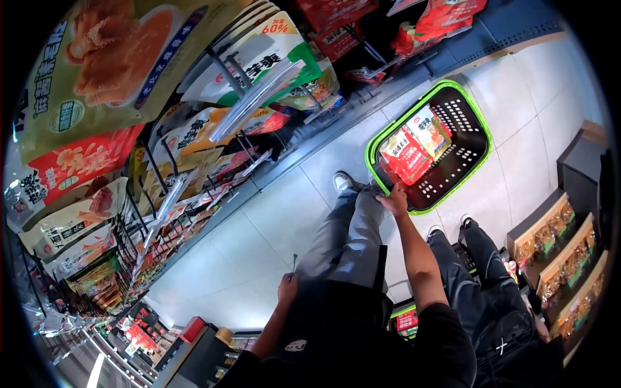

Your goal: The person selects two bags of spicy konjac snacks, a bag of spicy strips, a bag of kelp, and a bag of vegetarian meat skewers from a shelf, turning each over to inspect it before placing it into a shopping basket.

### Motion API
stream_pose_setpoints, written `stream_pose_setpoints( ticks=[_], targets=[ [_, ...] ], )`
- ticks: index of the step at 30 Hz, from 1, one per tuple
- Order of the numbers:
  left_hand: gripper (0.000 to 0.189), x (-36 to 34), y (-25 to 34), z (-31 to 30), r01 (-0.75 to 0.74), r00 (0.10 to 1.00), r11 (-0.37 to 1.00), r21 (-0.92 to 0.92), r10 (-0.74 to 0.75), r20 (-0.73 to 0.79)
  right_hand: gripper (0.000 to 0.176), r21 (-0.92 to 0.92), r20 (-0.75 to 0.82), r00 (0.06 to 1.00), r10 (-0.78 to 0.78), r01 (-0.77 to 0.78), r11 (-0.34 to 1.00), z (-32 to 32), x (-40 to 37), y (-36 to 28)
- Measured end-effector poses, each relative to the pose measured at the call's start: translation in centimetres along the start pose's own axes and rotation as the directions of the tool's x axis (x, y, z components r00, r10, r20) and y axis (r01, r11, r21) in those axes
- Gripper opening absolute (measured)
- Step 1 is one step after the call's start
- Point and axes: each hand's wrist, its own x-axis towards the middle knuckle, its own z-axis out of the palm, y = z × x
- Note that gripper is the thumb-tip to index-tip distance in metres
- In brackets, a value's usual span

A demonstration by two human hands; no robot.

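Observation:
My right hand (394,199) is closed at the near left corner of a black shopping basket (479,123) with a bright green rim. The basket seems held up off the floor, tilted in view. Inside it lie a red snack packet (409,157) and a cream-and-orange snack packet (431,134), side by side. My fingers are close to the red packet's lower corner, partly hiding the rim. Low in front of my body, my left hand (288,288) is curled closed. A thin dark piece sticks up from it, too small to name.
On the left, hanging snack bags (123,64) crowd a rack with metal hooks (226,71). Another person (479,271) stands close at my right. Beyond, tiered shelves (556,258) hold packaged food. A second green-rimmed basket (406,321) is partly hidden. Pale tiles (259,233) cover the floor.

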Motion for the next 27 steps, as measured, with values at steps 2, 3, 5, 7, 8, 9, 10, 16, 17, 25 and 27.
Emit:
stream_pose_setpoints(
  ticks=[2, 3, 5, 7, 8, 9, 10, 16, 17, 25, 27],
  targets=[
    [0.045, -0.4, -0.1, 0.0, 0.003, 1.0, 1.0, 0.003, -0.003, -0.003, 0.098, 0.027, 0.074, 0.997, -0.027, 0.025, 0.999, 0.0, 0.5, -0.5],
    [0.045, -0.3, -0.2, 0.1, -0.007, 1.0, 1.0, 0.006, 0.007, -0.001, 0.088, 0.039, 0.075, 0.996, -0.054, 0.051, 0.998, 0.0, 0.6, -0.8],
    [0.046, -0.3, -0.2, 0.2, -0.003, 1.0, 1.0, 0.01, 0.003, 0.001, 0.087, 0.131, 0.143, 0.978, -0.155, 0.136, 0.982, 0.5, 1.4, -1.0],
    [0.047, -0.6, -0.1, 0.3, 0.027, 1.0, 1.0, 0.007, -0.027, 0.001, 0.08, 0.209, 0.149, 0.956, -0.254, 0.22, 0.953, 0.9, 1.7, -0.5],
    [0.047, -0.7, -0.3, 0.5, 0.032, 0.999, 0.999, -0.001, -0.032, 0.0, 0.079, 0.219, 0.132, 0.94, -0.316, 0.283, 0.934, 0.7, 1.5, -0.6],
    [0.047, -0.8, -0.5, 0.6, 0.038, 0.999, 0.999, -0.013, -0.038, -0.004, 0.079, 0.228, 0.115, 0.918, -0.38, 0.348, 0.909, 0.6, 1.4, -0.9],
    [0.048, -0.9, -0.7, 0.7, 0.045, 0.999, 0.999, -0.025, -0.046, -0.008, 0.078, 0.235, 0.1, 0.891, -0.443, 0.411, 0.881, 0.6, 1.2, -1.3],
    [0.048, -1.5, -1.7, 1.3, 0.052, 0.998, 0.994, -0.098, -0.055, -0.024, 0.086, 0.236, 0.258, 0.909, -0.328, 0.27, 0.934, -0.3, -0.3, -5.8],
    [0.049, -1.6, -2.0, 1.5, 0.043, 0.999, 0.992, -0.122, -0.046, -0.025, 0.087, 0.225, 0.276, 0.912, -0.304, 0.246, 0.943, 0.8, 0.4, -6.0],
    [0.048, -1.1, -2.1, 2.0, -0.01, 0.999, 0.973, -0.229, 0.0, -0.039, 0.03, 0.357, -0.192, 0.878, -0.439, 0.479, 0.802, -15.9, 0.6, -19.9],
    [0.049, -1.2, -1.3, 1.8, -0.02, 1.0, 0.954, -0.299, 0.023, 0.004, 0.026, 0.446, -0.394, 0.793, -0.465, 0.607, 0.658, -23.5, -4.9, -26.8]
  ],
)
